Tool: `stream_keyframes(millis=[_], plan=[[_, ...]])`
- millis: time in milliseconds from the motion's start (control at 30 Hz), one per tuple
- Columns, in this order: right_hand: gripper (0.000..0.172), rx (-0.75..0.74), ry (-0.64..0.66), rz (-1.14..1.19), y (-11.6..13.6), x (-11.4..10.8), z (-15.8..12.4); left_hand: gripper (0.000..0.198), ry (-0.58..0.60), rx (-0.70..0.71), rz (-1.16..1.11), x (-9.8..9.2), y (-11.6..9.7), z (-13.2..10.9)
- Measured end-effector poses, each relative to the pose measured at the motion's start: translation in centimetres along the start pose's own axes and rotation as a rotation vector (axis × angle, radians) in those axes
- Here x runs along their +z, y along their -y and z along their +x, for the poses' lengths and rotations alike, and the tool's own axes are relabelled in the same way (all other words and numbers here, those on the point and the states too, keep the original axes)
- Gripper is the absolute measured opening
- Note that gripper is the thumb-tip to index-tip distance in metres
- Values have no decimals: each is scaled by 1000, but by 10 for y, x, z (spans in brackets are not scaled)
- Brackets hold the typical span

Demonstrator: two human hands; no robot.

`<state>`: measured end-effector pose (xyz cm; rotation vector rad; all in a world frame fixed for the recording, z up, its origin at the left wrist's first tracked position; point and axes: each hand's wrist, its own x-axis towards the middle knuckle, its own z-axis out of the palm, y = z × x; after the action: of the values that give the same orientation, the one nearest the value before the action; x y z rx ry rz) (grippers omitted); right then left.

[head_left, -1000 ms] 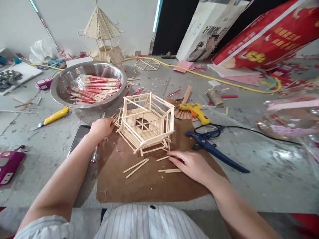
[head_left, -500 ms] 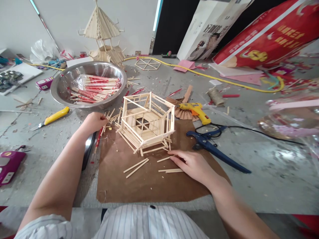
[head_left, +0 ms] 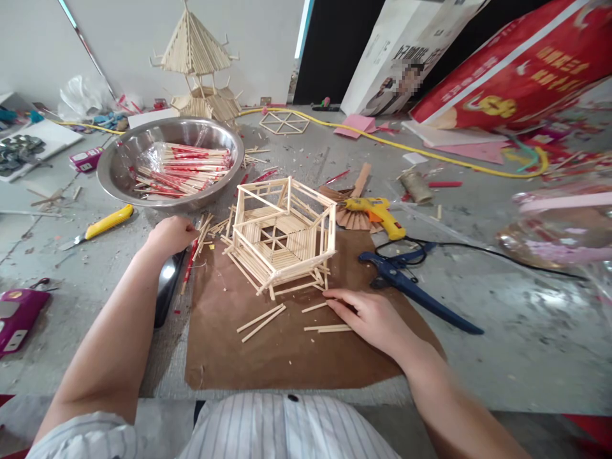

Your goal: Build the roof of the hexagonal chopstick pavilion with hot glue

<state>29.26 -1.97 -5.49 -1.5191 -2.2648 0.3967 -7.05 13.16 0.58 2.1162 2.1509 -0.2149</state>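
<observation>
A hexagonal frame of thin wooden sticks (head_left: 282,242), with a slatted floor, sits on a brown sheet (head_left: 229,357). My left hand (head_left: 172,234) is curled closed beside a pile of loose sticks (head_left: 204,229) to the left of the frame; its fingertips are partly hidden, and I cannot make out what they hold. My right hand (head_left: 363,313) rests on the sheet at the frame's near right corner. Its fingers close on the end of a short wooden stick (head_left: 313,307). Several cut sticks (head_left: 261,322) lie in front of the frame.
A steel bowl (head_left: 108,169) holds red-wrapped chopsticks. A yellow glue gun (head_left: 377,211) and a blue cutter (head_left: 421,293) lie to the right, a yellow knife (head_left: 109,220) and a dark phone-like slab (head_left: 168,287) to the left. A stick pagoda (head_left: 196,57) stands behind.
My left hand has moved slightly left, away from the frame, beside the loose sticks. My right hand and the frame have stayed in place.
</observation>
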Motion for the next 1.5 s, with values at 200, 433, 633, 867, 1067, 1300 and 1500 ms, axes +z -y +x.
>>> stream_keyframes(millis=[200,433,633,867,1067,1300,1500], plan=[[21,-11,-13,13,0,1,0,29,59,34,66,2,1,0],[20,-18,-24,3,0,2,1,29,98,77,78,3,-7,-4],[22,-26,-26,-4,-1,4,0,27,102,80,78,4,-14,-7],[22,-20,-17,-7,-1,3,0,25,83,70,64,4,-11,-4],[23,-21,-18,-18,-1,3,0,27,10,48,23,2,-8,-3],[23,-21,-21,-24,-1,4,0,33,-56,72,-61,1,-9,-2],[24,-36,-45,-38,0,4,1,37,-42,109,-80,4,-15,-4]])
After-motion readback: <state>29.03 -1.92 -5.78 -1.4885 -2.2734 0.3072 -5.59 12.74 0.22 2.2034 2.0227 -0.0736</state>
